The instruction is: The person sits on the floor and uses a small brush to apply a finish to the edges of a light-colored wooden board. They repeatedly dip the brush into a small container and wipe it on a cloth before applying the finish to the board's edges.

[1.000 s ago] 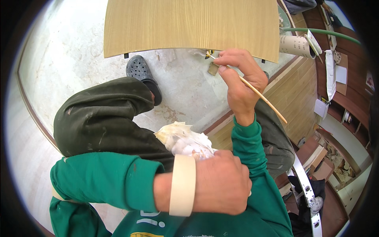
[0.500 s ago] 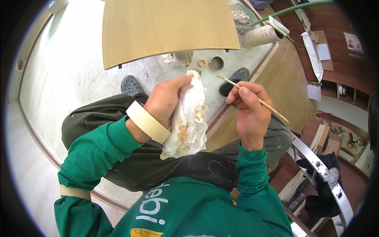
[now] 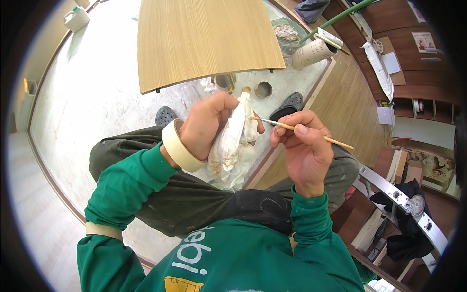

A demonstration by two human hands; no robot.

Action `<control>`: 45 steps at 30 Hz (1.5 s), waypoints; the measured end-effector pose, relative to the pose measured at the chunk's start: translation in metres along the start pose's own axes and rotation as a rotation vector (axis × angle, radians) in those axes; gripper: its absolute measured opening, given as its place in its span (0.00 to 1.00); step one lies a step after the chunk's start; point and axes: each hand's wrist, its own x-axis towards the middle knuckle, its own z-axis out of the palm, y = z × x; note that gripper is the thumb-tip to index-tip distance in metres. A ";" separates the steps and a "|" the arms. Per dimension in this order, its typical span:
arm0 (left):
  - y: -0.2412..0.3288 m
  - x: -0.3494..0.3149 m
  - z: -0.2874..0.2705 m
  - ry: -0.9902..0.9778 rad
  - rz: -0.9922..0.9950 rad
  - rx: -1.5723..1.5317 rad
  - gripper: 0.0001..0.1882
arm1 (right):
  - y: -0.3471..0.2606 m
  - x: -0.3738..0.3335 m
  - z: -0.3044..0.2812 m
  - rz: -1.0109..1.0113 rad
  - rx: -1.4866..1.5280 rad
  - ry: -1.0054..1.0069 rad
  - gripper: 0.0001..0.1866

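Observation:
My left hand (image 3: pixel 204 124) is closed around a bunched white rag (image 3: pixel 228 146) with brown stains on its lower folds. Between the thumb and fingers of my right hand (image 3: pixel 309 153) is a thin paintbrush (image 3: pixel 288 126) with a light wooden handle. Its bristle tip points left and appears to touch the rag near the fingers of my left hand. A roll of masking tape (image 3: pixel 176 146) circles my left wrist, and another pale tape roll (image 3: pixel 103 230) sits around my left arm near the elbow.
A wood-grain panel (image 3: pixel 206 41) stands raised in front of me. Below its edge are a small open tin (image 3: pixel 263 89) and a round yellowish lid (image 3: pixel 246 89). Right of me lie a printed cardboard tube (image 3: pixel 313 53) and a metal ladder (image 3: pixel 394 192) with black cloth on it.
The brush has moved left and down, bringing its tip to the rag. The rag has been turned and bunched in my left hand. The view has shifted slightly.

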 end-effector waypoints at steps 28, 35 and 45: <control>-0.005 -0.003 0.001 0.179 0.269 0.735 0.10 | 0.014 0.006 -0.021 0.217 -0.057 0.054 0.13; -0.007 -0.002 0.001 0.177 0.151 0.695 0.09 | 0.007 0.001 -0.022 0.111 -0.149 -0.019 0.10; 0.003 -0.007 -0.002 0.248 0.110 0.502 0.10 | 0.001 0.002 -0.037 -0.024 -0.079 -0.073 0.09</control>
